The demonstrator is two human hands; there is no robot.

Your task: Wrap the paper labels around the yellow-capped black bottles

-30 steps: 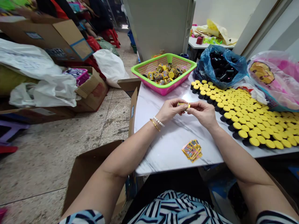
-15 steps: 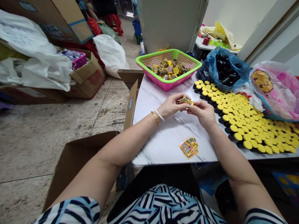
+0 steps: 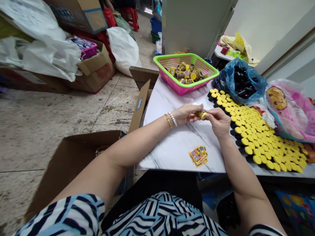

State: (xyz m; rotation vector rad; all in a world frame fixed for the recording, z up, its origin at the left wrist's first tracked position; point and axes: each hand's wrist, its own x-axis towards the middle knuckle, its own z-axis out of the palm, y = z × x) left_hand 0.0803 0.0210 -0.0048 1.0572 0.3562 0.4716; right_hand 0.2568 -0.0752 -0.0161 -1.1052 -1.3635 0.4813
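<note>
Over the middle of the white table, my left hand [image 3: 189, 113] is closed round a small yellow-capped bottle [image 3: 202, 114] with a printed wrap on it. The fingers of my right hand [image 3: 219, 121] pinch the bottle at its yellow cap end. Part of the bottle is hidden by my fingers. Closer to me lies a small pile of printed yellow labels [image 3: 198, 155]. To the right stand rows of black bottles with yellow caps [image 3: 261, 131]. Beyond my hands, a green-rimmed pink basket [image 3: 172, 86] holds several wrapped bottles [image 3: 187, 72].
A blue plastic bag [image 3: 221, 78] of black bottles sits at the back right, beside a pink printed bag [image 3: 290, 108]. An open cardboard box [image 3: 71, 157] stands below the table's left edge. Sacks and cartons [image 3: 95, 67] fill the floor at the far left.
The yellow wrap now sits round the bottle, which has turned so its cap faces me. My left thumb has shifted on top of it. The view has swung slightly left.
</note>
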